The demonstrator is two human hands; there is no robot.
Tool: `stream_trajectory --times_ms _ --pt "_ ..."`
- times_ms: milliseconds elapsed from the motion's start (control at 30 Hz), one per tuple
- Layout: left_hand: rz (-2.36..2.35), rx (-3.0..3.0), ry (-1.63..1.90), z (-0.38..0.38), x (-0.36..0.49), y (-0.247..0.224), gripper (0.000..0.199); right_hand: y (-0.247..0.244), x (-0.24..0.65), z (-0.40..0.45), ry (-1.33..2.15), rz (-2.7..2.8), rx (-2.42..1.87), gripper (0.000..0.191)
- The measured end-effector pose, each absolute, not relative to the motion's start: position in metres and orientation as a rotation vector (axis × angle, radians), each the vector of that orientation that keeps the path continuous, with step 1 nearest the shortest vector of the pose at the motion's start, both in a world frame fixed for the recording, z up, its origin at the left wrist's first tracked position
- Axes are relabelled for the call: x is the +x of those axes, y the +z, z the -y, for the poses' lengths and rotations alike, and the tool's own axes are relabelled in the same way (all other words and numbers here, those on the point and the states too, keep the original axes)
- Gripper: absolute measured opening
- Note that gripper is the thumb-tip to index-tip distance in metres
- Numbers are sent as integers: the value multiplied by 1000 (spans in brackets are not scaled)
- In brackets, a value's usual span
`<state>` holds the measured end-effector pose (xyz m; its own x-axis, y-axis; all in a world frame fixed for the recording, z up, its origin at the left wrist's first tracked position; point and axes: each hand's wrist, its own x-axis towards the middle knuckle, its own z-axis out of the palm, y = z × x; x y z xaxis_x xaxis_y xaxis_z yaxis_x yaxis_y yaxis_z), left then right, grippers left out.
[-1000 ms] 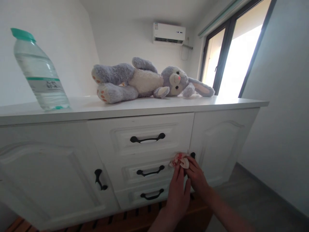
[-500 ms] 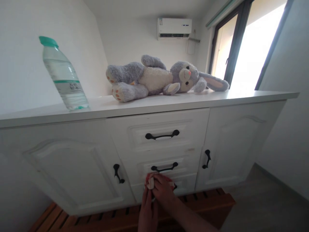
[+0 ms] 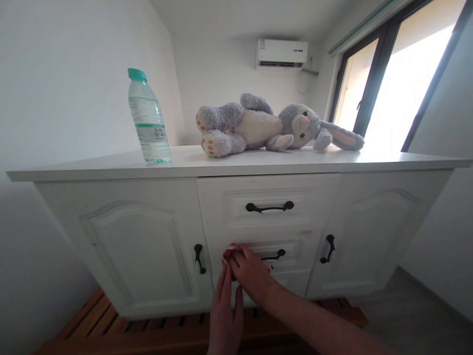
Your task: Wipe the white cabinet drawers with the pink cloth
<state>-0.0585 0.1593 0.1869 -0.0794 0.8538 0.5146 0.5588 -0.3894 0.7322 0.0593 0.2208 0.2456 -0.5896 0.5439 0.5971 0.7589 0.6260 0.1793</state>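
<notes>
A red and white cloth [image 3: 229, 252] is bunched against the left part of the middle drawer [image 3: 221, 237] of a white cabinet. My right hand [image 3: 250, 270] presses on it with the fingers wrapped over it, left of the drawer's black handle [image 3: 278, 255]. Just below, my left hand [image 3: 225, 310] points upward, its fingertips touching the cloth's lower edge and its thumb apart from the fingers. Much of the cloth is hidden under my right hand.
On the cabinet top [image 3: 185, 170] stand a water bottle [image 3: 150, 123] with a green cap and a grey plush rabbit [image 3: 258, 128] lying on its back. Black handles stick out from the side doors. Below is a slatted wooden platform [image 3: 88, 320].
Both hands and the cloth have moved up the cabinet front, from below the middle drawer's handle to its left side. The view has shifted, so the bottle and rabbit appear further right.
</notes>
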Motion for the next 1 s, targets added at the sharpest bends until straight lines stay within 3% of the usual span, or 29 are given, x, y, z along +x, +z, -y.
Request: stream_trajectory --times_ms 133,300,500,633,800,1000 --pt "-1500 1949 1383 -173 -20 183 57 245 89 -217 -607 2381 -1117 35" --pt "-1379 2114 1124 -179 36 225 64 269 148 -202 -385 2370 -1243 23" --pt "-1142 2149 832 -180 109 251 74 259 234 -185 -420 2219 -1405 31" --pt "-1109 2168 820 -178 123 220 79 210 255 -184 -519 2166 -1365 45" --pt "-1129 2062 822 -170 97 157 82 140 238 -191 -593 2090 -1259 47" --pt "-1342 1925 1136 -171 25 107 78 116 144 -216 -649 2017 -1121 40"
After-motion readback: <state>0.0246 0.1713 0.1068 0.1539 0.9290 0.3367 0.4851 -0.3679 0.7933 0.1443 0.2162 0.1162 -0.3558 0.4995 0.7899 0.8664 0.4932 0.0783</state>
